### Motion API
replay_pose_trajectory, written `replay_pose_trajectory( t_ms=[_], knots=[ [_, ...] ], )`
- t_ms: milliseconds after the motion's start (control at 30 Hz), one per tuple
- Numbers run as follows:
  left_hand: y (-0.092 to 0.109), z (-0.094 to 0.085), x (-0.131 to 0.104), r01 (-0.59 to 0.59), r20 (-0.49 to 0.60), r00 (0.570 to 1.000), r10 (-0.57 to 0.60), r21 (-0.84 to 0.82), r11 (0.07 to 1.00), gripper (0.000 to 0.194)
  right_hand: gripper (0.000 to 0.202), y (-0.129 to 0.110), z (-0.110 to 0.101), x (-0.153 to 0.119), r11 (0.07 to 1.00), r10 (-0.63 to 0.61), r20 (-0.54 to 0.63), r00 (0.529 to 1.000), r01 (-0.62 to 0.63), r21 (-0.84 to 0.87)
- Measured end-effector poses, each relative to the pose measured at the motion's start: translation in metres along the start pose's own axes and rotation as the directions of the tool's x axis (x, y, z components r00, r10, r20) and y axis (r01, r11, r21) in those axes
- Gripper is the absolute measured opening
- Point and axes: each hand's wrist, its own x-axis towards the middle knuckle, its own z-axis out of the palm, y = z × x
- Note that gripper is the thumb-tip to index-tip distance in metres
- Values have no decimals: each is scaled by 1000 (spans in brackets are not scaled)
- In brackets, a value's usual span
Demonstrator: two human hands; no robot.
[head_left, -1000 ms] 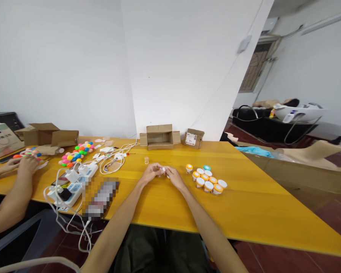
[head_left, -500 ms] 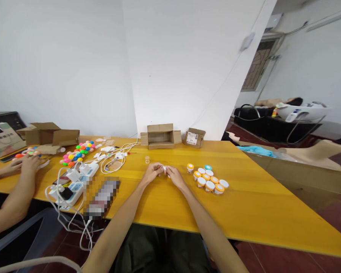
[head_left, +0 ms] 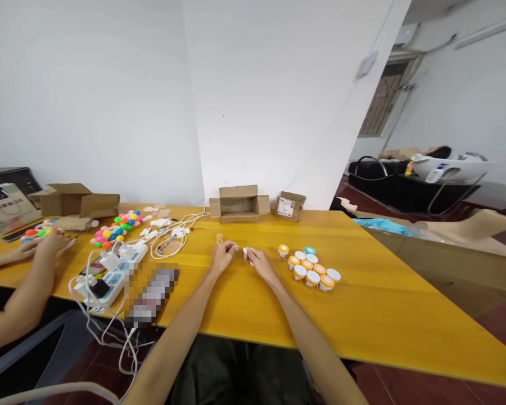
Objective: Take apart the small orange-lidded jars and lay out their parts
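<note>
Over the middle of the table, my left hand (head_left: 223, 256) is closed in a pinch on a small white scrap (head_left: 236, 247). My right hand (head_left: 259, 264), a short gap to its right, is closed on another small whitish piece (head_left: 245, 251). Both pieces are too small to name. A clear little jar (head_left: 219, 238) stands just behind my left hand, without a visible lid. Right of my right hand is a group of small clear jars with orange, white and teal lids (head_left: 312, 277). One orange-lidded jar (head_left: 283, 251) stands slightly apart.
An open cardboard box (head_left: 238, 208) and a smaller carton (head_left: 289, 206) stand by the wall. To the left are a power strip (head_left: 118, 275), a blurred-out phone (head_left: 152, 295), white cables and colourful balls (head_left: 116, 229). A co-worker's hands (head_left: 46, 244) handle more balls at far left.
My hands were together at one whitish piece and have drawn slightly apart, with a small white bit now showing at each set of fingertips.
</note>
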Motion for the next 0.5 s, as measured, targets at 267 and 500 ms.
replay_pose_trajectory(
  t_ms=[267,500],
  knots=[
    [4,-4,-8,91,-47,996,-78,442,893,8,51,-2,1,-1,999,31,-44,999,-31,12],
    [10,-6,-12,115,-90,993,-81,496,861,9,52,-1,1,-1,996,63,-72,995,-59,60]
  ],
)
